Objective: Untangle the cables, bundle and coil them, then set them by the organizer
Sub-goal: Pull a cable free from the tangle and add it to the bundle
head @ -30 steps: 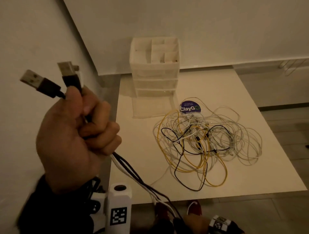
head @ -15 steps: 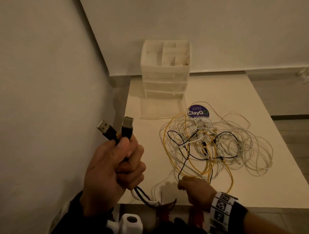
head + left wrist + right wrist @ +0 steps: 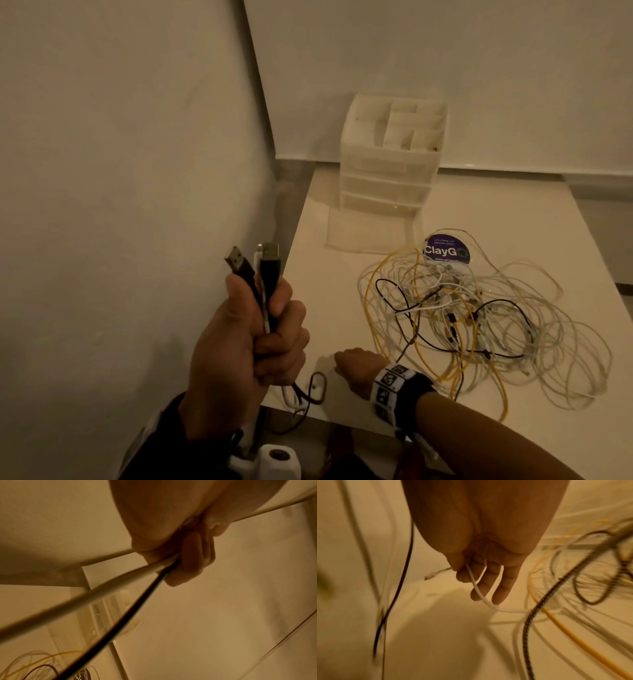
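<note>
Two hands: both hold cables over the near left corner of the table [image 3: 534, 219].
Left hand [image 3: 246, 342]: raised beside the table edge, fingers clenched round a bundle [image 3: 265, 298] of black and white cables; the USB plugs [image 3: 269, 255] stick up above the fist, the cords hang down past the table edge.
Right hand [image 3: 359, 363]: low over the table near its front edge, thumb and forefinger pinching a thin white cable [image 3: 477, 588] close to its plug; the other fingers [image 3: 501, 588] hang loose.
Tangle [image 3: 479, 315]: white, yellow and black cables heaped on the table, right of the right hand.
Organizer [image 3: 390, 161]: white drawer unit at the back of the table, against the wall.
Sticker [image 3: 445, 248]: round, blue, between organizer and tangle.
</note>
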Motion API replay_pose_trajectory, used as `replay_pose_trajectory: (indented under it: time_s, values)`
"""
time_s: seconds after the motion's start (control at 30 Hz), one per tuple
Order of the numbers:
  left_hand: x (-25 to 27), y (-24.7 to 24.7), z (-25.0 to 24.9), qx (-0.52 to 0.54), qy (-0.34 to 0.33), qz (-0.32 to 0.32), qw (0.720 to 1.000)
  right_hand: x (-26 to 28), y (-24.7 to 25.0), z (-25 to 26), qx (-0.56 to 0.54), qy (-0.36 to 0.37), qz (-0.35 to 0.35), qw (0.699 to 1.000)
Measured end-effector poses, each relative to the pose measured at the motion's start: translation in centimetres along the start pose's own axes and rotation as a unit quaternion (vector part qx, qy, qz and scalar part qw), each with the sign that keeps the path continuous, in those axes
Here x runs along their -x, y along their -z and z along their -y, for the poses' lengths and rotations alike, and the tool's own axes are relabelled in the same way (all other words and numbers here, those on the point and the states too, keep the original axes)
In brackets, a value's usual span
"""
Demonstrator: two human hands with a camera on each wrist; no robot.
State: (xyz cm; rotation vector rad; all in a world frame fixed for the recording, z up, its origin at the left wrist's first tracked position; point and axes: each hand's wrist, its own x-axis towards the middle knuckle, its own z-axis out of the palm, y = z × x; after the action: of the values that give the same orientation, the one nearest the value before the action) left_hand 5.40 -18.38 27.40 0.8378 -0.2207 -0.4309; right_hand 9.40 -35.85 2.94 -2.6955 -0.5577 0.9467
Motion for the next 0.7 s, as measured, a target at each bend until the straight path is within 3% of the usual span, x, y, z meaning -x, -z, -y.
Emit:
replay_pose_trajectory:
  time_s: [0.07,0.13,0.27,0.3,0.37,0.47,0.6,0.7]
  values:
    - [-0.4,0.1,0.5,-0.008,-0.014,-0.005,1.0,1.5,2.2,-1.1,-0.162,-0.032,-0.082,0.983]
    - [-1.2,-0.1,1.4,-0.029,-0.016,-0.013,0.999,3.9,4.7,-2.0,-0.342,-0.061,-0.165,0.923]
    - [-3.5,-1.6,3.6,-0.091,-0.002,-0.032,0.995,10.7,9.3,-3.0,-0.677,-0.034,-0.263,0.687]
    - [-4.1,-2.1,4.2,-0.098,0.003,-0.032,0.995,12.4,10.3,-3.0,-0.717,-0.01,-0.275,0.64]
    - [-5.5,-3.1,5.6,-0.106,0.015,-0.032,0.994,15.7,12.1,-2.5,-0.762,0.046,-0.294,0.575]
    - [-7.5,-5.3,7.8,-0.101,0.03,-0.022,0.994,19.4,13.8,-1.3,-0.773,0.112,-0.328,0.531]
    - [-9.3,-8.4,10.1,-0.116,0.049,0.002,0.992,21.6,14.7,-0.5,-0.755,0.107,-0.372,0.529]
    - [-10.1,-10.1,10.9,-0.152,0.023,0.036,0.987,22.5,15.0,-1.1,-0.742,0.075,-0.398,0.535]
